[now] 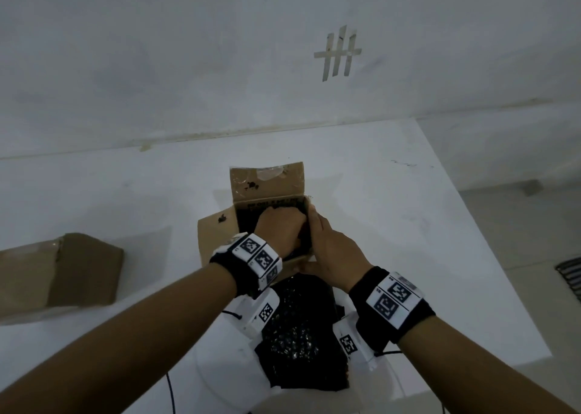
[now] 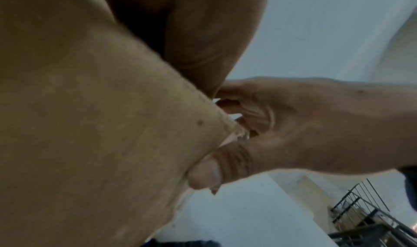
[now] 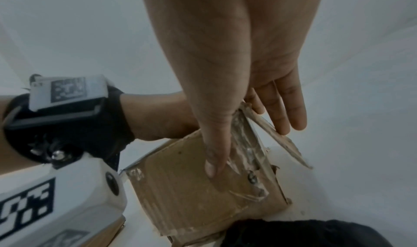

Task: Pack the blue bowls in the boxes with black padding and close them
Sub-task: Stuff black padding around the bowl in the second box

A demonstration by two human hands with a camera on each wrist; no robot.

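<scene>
An open cardboard box [image 1: 267,180] stands mid-table with its far and left flaps up. Black padding [image 1: 246,217] lines its inside. My left hand [image 1: 279,228] is sunk into the box on that padding, and its fingers are hidden below the knuckles. My right hand [image 1: 333,247] holds the box's near right corner. Its thumb [image 3: 214,161] presses the near wall of the box [image 3: 180,188], and its fingers [image 3: 291,111] lie along the right flap. In the left wrist view the cardboard [image 2: 90,126] fills the left side beside the right hand [image 2: 304,126]. No blue bowl shows.
A heap of loose black padding [image 1: 298,335] lies at the near table edge between my wrists. A closed cardboard box [image 1: 59,272] sits at the left. The white table [image 1: 408,224] ends at the right, with a dark grate [image 1: 569,275] on the floor beyond.
</scene>
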